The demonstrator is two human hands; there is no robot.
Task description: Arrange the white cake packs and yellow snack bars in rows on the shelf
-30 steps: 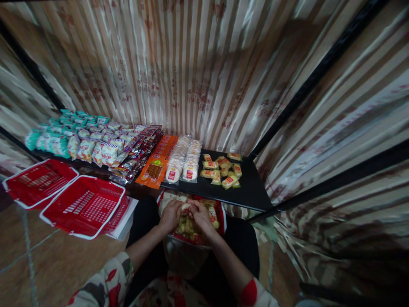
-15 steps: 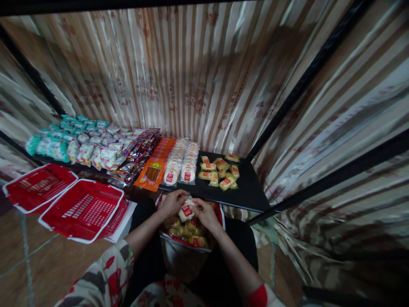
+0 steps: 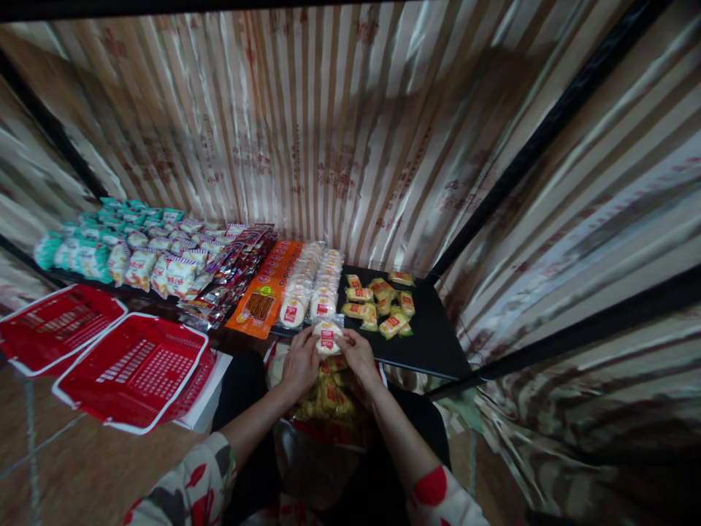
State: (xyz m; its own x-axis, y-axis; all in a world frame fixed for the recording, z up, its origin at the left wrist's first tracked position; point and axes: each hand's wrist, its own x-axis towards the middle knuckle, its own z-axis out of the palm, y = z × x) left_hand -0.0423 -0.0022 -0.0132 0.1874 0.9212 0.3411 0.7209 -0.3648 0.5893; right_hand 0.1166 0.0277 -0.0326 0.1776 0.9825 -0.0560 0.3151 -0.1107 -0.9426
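While the left hand [image 3: 302, 364] and right hand [image 3: 359, 356] grip a white packet [image 3: 327, 340], yellow packets [image 3: 329, 398] lie below.
Rows of similar packets [image 3: 296, 310] line the black shelf [image 3: 424, 342].

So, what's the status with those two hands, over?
Left fingers and right fingers both holding white round packet. Red label facing the camera. Rows of similar packets just beyond, on black shelf.

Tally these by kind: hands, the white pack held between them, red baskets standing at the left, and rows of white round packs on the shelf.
Hands, left hand and right hand: 2
Held white pack: 1
Red baskets at the left: 2
Rows of white round packs on the shelf: 2
Total: 7
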